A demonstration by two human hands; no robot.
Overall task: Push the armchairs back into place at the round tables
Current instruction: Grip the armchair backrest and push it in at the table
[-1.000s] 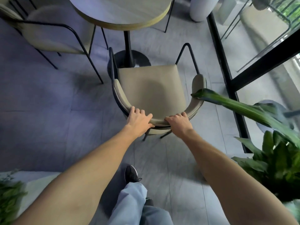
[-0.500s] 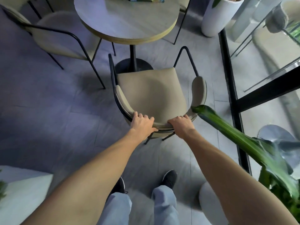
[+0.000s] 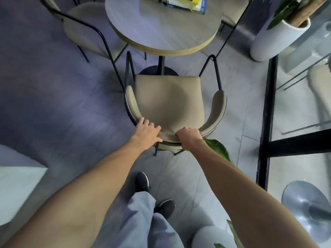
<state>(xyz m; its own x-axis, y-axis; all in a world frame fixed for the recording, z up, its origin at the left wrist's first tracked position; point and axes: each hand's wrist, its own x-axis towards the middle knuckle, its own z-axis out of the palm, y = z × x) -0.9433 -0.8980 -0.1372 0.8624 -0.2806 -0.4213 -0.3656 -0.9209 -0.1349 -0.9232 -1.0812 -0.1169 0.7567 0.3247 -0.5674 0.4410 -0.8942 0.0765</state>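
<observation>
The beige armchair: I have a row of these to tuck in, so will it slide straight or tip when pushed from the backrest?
The armchair probably slides easily: thin metal legs on smooth floor tiles. With the left hand and right hand high on the backrest, a snagged leg could tip it forward. It looks light, and the frame stiff.

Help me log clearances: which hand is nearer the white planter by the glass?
Right. The right hand grips the armchair backrest on the white planter's side; the left hand grips it farther away.
</observation>
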